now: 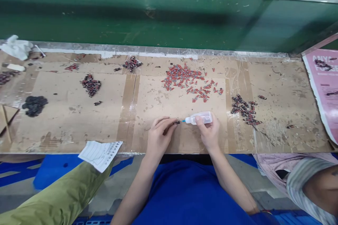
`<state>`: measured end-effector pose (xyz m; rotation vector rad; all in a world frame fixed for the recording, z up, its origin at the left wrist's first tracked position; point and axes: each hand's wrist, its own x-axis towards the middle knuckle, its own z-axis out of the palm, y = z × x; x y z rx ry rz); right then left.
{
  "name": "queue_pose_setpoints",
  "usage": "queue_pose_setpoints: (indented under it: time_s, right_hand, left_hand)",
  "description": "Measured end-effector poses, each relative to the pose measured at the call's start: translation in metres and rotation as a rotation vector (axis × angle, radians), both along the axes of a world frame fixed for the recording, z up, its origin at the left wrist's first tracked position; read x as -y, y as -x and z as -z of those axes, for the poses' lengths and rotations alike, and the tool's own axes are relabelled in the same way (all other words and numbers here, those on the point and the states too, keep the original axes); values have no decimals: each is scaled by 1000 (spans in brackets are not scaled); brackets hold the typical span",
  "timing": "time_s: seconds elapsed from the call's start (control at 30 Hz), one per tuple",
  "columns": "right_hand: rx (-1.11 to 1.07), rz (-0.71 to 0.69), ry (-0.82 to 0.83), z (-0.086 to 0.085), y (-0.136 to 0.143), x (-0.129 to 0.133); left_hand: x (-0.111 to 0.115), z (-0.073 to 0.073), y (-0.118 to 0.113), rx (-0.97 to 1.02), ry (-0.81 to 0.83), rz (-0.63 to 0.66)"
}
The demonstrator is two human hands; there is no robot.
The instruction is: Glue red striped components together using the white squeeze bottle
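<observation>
Here, nearest me, my blue shirt fills the bottom of the view, with an olive sleeve of someone on my left and a person in a striped sleeve on my right. A white printed slip hangs over the near edge of the bench, which is covered in taped brown cardboard, stained and scuffed.

My left hand has its fingers pinched shut on a small dark part. My right hand is clenched around a small clear squeeze bottle, lying sideways, its blue tip touching or just beside the part.

Beyond my hands, a loose scatter of red parts lies in the middle. To the right, a darker pile of parts; a pink printed sheet covers the far right end. On the left sit a heap of black pieces, a mixed dark-red pile and another small cluster further back. A crumpled white rag lies at the far left corner.

Behind the bench runs a green conveyor belt, with a pale floor beyond it.
</observation>
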<state>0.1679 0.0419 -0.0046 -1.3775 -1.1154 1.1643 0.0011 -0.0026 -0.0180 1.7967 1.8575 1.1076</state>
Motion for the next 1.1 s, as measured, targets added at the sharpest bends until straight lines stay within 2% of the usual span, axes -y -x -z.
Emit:
queue_pose_setpoints:
  time_s: [0.4,0.77,1.1]
  right_hand:
    - [118,-77,29,5,-2,4]
    - [71,-43,10,2,-4,3]
    - [70,-88,9,-1,-3,2]
  left_hand:
    - [0,-2,-2,5,-9,-56]
    - [0,-3,-3,85,59,-89]
    - [1,-2,-4,38,14,-77]
